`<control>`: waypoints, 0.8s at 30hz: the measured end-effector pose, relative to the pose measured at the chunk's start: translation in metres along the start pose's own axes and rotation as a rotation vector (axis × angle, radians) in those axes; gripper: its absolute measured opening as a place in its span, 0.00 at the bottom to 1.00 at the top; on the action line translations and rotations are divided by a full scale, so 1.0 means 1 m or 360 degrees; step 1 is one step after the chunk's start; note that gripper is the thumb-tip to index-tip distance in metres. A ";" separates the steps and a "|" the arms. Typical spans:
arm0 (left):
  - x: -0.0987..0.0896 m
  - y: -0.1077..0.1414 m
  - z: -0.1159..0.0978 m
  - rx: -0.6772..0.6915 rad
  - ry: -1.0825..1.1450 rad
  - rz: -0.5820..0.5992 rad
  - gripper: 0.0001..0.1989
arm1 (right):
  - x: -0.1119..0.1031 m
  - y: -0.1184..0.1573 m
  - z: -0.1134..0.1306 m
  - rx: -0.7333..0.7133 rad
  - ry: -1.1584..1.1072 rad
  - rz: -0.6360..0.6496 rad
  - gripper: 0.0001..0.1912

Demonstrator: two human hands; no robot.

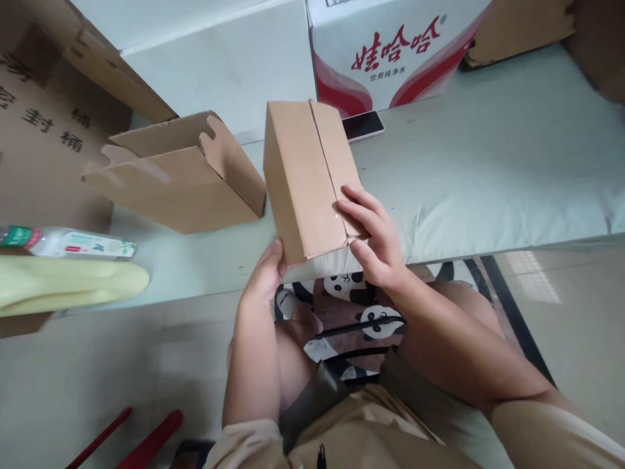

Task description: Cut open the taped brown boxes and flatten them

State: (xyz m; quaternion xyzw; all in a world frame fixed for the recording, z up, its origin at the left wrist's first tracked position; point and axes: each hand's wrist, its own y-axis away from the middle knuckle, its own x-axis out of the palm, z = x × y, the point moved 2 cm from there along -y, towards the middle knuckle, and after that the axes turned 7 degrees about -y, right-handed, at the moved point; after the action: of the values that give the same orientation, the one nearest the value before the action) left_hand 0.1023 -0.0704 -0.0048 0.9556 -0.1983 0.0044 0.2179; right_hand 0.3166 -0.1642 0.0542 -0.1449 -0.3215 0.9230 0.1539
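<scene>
A closed brown cardboard box [305, 176] is tilted above the near edge of the table, a seam running along its upper face. At its lower left corner my left hand [267, 270] holds it, the thumb against the side and the other fingers hidden. My right hand [374, 234] grips the lower right end, with fingers over the seam and the thumb at the near edge. Left of it stands a second cardboard box [180, 189] with its top open and notched flaps up.
A white and red carton [390, 58] and a white box [219, 71] stand behind. A phone [364, 126] lies near the carton. At the left are a large carton [43, 150], a plastic bottle [83, 243] and a pale yellow object [73, 281].
</scene>
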 end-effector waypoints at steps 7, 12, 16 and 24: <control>0.014 0.004 -0.005 -0.0211 -0.0371 0.0213 0.33 | -0.012 0.000 -0.006 0.0186 0.0109 -0.0004 0.21; 0.008 -0.003 -0.009 0.0293 -0.0680 -0.0029 0.34 | -0.008 -0.004 -0.011 0.0118 0.0161 0.0234 0.21; 0.007 0.011 -0.025 0.1349 -0.0827 -0.0463 0.30 | 0.002 -0.003 -0.010 0.0003 0.0136 0.0408 0.23; 0.019 0.015 -0.027 0.1926 -0.1068 -0.0379 0.23 | -0.007 -0.002 -0.009 0.0215 0.0151 0.0132 0.19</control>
State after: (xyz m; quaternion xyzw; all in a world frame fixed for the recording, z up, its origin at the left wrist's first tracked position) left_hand 0.1167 -0.0786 0.0281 0.8740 -0.1114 -0.2051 -0.4262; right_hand 0.3264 -0.1602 0.0503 -0.1910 -0.2445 0.9403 0.1401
